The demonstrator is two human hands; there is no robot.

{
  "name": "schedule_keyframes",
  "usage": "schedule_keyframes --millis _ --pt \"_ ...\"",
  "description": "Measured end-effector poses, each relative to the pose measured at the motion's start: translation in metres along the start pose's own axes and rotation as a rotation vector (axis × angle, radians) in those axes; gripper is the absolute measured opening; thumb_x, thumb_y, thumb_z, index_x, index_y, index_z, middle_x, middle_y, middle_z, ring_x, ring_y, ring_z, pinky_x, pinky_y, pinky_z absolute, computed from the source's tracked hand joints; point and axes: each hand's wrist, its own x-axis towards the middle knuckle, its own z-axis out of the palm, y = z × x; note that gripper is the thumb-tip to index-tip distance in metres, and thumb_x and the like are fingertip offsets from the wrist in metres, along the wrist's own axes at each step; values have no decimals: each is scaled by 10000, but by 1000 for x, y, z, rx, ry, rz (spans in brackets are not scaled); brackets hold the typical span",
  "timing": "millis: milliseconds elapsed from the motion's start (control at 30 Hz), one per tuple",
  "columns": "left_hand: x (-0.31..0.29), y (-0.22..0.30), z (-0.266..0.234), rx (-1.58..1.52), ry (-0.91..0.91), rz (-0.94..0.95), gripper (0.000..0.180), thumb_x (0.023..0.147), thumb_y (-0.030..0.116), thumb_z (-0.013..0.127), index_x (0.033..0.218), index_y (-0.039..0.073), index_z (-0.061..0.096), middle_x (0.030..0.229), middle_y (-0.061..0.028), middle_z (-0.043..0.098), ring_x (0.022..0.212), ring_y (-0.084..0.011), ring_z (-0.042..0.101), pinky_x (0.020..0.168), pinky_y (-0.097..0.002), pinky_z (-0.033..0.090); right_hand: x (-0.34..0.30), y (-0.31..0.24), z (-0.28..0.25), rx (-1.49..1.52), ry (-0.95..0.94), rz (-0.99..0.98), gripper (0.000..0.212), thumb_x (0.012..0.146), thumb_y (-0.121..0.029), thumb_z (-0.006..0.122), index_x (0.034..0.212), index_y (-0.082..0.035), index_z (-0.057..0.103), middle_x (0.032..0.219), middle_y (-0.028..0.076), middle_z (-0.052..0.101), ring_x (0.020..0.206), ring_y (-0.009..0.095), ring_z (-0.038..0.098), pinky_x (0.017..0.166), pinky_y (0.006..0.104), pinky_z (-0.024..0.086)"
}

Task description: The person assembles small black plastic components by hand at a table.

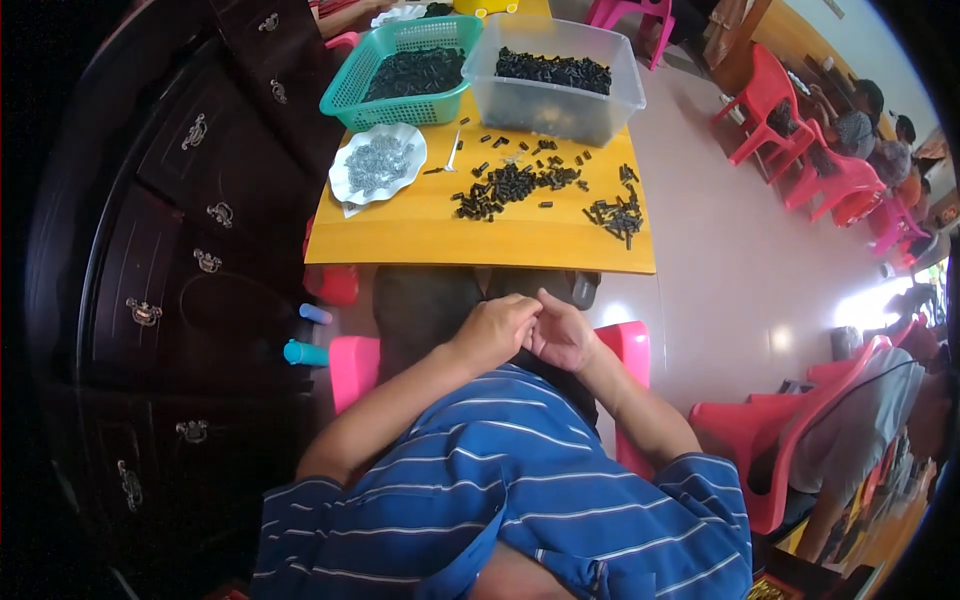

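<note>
In front of my body, above my lap and short of the table's near edge, my left hand (497,328) and my right hand (563,336) meet. The left one is closed, back side up, its fingertips against the right hand's fingers. My right hand is curled too, palm partly showing and thumb raised. Whether anything small is between them is hidden. Beyond them on the yellow table (400,241) lies a pile of short black cylindrical pieces (510,187). To its right is a smaller heap of thinner black pieces (617,216).
A white scalloped plate (341,186) of clear small parts sits at the table's left. Behind stand a green basket (425,112) and a clear plastic bin (550,121), both holding black pieces. Dark cabinets (170,240) line the left. People sit on red chairs (765,100) at right.
</note>
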Motion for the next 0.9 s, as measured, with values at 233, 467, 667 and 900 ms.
schedule_keyframes --millis 233,467,667,900 --pt "1 7 -14 -20 109 21 325 805 -42 677 1123 17 656 1077 -159 657 917 -342 692 786 -383 568 1 -7 -1 10 -59 -16 506 1094 -415 363 1241 19 578 1207 179 666 1152 320 635 1026 427 499" --pt "-3 11 -24 58 89 -98 319 790 -25 684 1100 49 674 1042 -126 638 921 -336 680 766 -410 572 -2 -5 12 4 -75 -31 553 1106 -411 309 1332 37 541 1225 178 665 1165 311 635 1036 428 501" --pt "-8 12 -22 189 81 -8 258 809 38 725 1064 75 708 1037 -96 620 913 -324 676 745 -420 569 -3 -5 7 -8 -135 -11 520 1099 -395 352 1333 30 540 1212 151 668 1109 279 648 1030 430 494" --pt "-6 5 -20 141 115 -26 156 839 42 707 994 51 697 991 -110 641 873 -325 675 735 -410 555 -5 -3 13 -37 -92 -15 477 1101 -317 356 1371 45 509 1235 156 646 1134 268 639 1022 419 509"
